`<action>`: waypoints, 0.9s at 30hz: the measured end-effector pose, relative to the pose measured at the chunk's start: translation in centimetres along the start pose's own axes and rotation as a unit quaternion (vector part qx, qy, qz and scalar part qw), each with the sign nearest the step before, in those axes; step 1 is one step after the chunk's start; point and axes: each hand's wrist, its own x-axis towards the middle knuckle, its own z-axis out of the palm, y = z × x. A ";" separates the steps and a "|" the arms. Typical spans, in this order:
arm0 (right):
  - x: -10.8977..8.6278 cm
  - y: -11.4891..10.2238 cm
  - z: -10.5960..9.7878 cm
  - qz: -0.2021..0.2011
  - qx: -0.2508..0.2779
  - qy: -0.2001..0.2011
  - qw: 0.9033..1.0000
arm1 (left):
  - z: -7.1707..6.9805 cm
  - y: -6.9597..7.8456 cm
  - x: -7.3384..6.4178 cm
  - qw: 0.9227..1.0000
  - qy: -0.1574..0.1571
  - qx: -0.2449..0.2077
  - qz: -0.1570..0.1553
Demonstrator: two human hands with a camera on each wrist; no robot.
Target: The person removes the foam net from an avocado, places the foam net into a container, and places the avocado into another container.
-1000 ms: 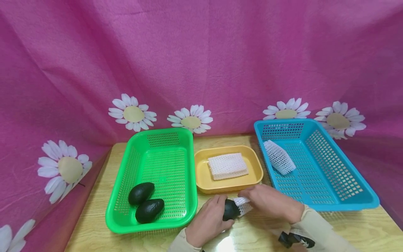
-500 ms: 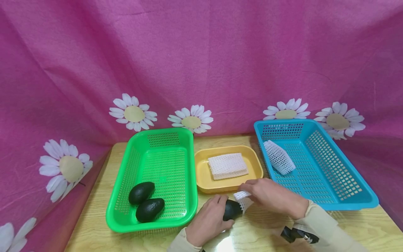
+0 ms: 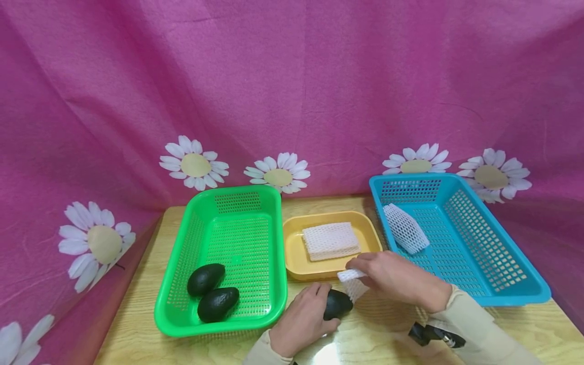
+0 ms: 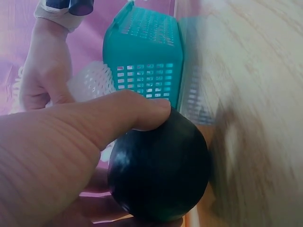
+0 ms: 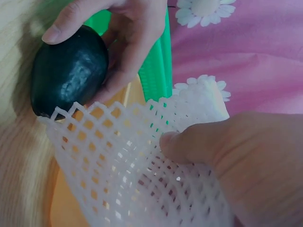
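L hand (image 3: 302, 319) is clamped on the avocado (image 3: 339, 305) at abt 5 o'clock in the head view, R hand (image 3: 394, 278) pinching the foam net (image 3: 357, 289) at its 1 o'clock, so imo the floppy mesh cd snag n rip if yanked.

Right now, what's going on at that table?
A person's left hand grips an avocado, and the right hand holds a foam net close to its end; most of the avocado is uncovered. Two more avocados lie in the green basket, white netting sits in the yellow tray, and another net lies in the blue basket.
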 end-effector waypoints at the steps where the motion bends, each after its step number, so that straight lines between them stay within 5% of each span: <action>1: 0.0 0.0 -0.1 0.001 -0.002 0.003 1.000 | 0.0 0.0 0.0 1.000 -0.001 0.000 0.000; 10: 0.4 0.0 -0.9 0.016 -0.003 -0.005 1.000 | -0.1 -0.2 0.0 1.000 0.002 0.002 0.011; 27: 1.3 0.8 -1.5 0.017 -0.021 0.044 0.999 | 0.0 -0.3 -0.1 1.000 0.000 0.006 0.007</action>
